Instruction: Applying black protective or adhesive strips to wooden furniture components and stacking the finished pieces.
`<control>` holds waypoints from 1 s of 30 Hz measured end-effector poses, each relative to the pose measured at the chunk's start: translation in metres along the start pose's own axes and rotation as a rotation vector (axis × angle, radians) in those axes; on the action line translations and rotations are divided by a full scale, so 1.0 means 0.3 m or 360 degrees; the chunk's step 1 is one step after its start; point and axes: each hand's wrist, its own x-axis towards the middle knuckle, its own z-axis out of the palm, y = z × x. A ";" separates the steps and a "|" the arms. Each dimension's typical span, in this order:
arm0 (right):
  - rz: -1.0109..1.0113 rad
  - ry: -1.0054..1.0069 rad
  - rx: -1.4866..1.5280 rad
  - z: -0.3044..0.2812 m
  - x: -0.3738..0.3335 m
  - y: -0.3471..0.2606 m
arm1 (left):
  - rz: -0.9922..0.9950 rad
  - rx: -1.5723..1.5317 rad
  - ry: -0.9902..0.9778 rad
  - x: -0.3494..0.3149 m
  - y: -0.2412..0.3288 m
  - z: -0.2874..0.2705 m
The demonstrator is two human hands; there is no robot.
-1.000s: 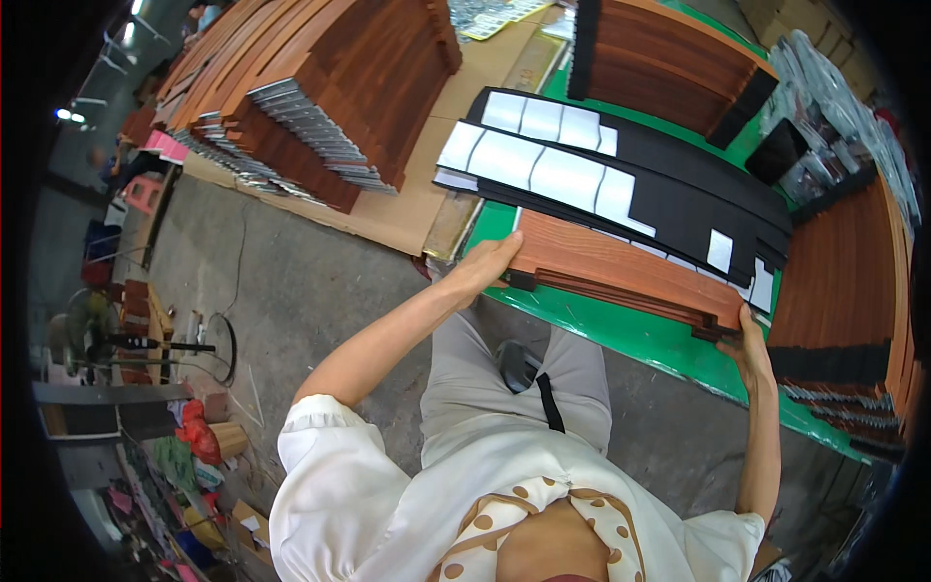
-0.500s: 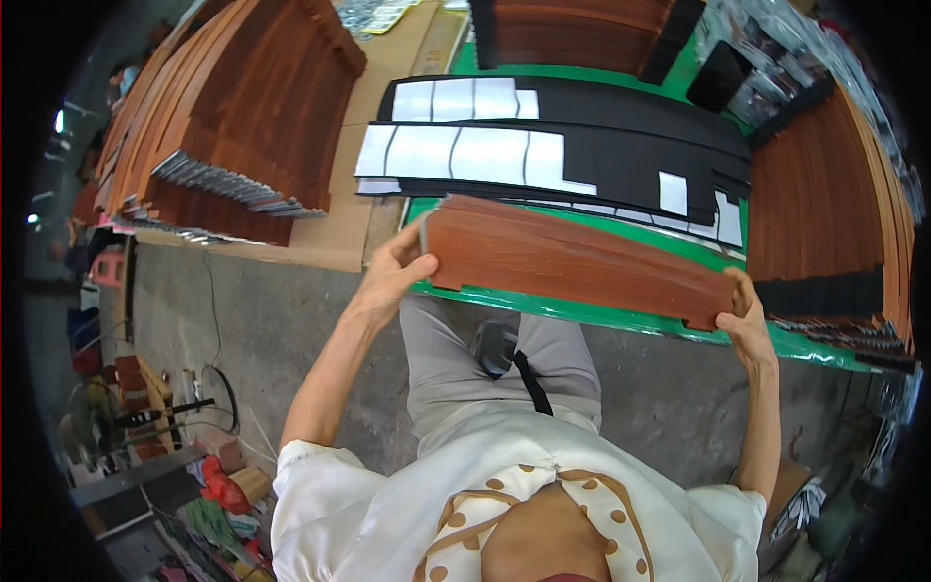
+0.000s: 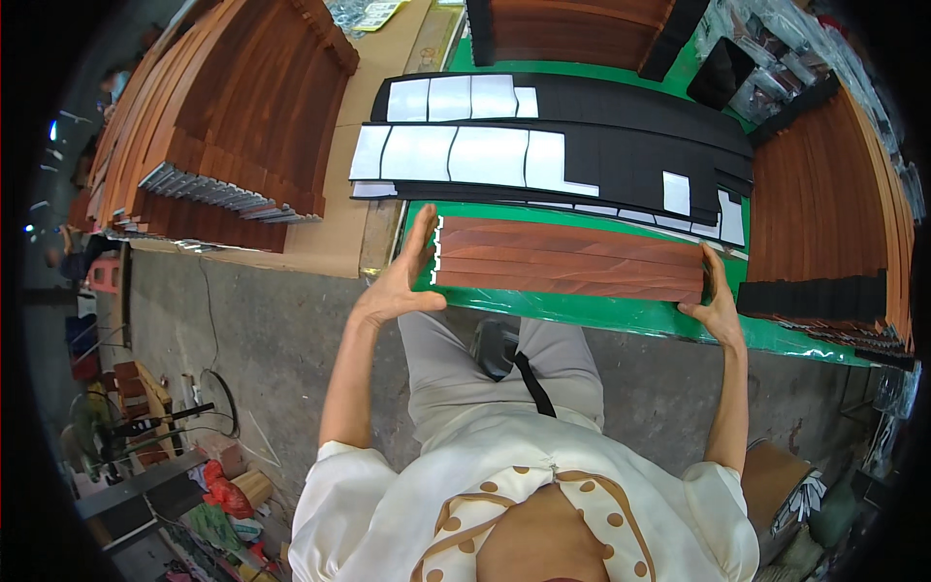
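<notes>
A short stack of reddish-brown wood-grain planks lies near the front edge of the green-covered table, its long seams facing up. White notched ends show on its left side. My left hand is open beside that end, fingers stretched away from me and thumb apart, with a strip of green between palm and planks. At the opposite end, my right hand curls round the planks, thumb at the near corner and fingers along the end. Just beyond lie black strips with white patches.
Tall stacks of brown planks stand at left and right, with another stack at the back. A black phone-like slab and clear plastic bags sit at the far right. Brown cardboard covers the table's left part.
The planks have come down from a tilted hold onto the green surface, turned so their seams show. My left hand has let go and opened; my right hand has shifted inward with the right end.
</notes>
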 end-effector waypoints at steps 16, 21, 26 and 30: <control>-0.0183 0.0840 0.0473 0.196 0.047 0.057 | 0.0370 -0.0265 0.1070 0.074 -0.152 0.219; -0.0138 0.1128 0.0458 0.220 0.042 0.066 | 0.0428 -0.0222 0.1314 0.087 -0.094 0.242; -0.0240 0.1162 0.0799 0.204 -0.004 -0.028 | 0.0464 -0.0297 0.1269 0.048 -0.089 0.234; -0.0095 0.1135 0.0529 0.213 0.005 0.101 | 0.0367 -0.0336 0.1133 0.072 -0.132 0.248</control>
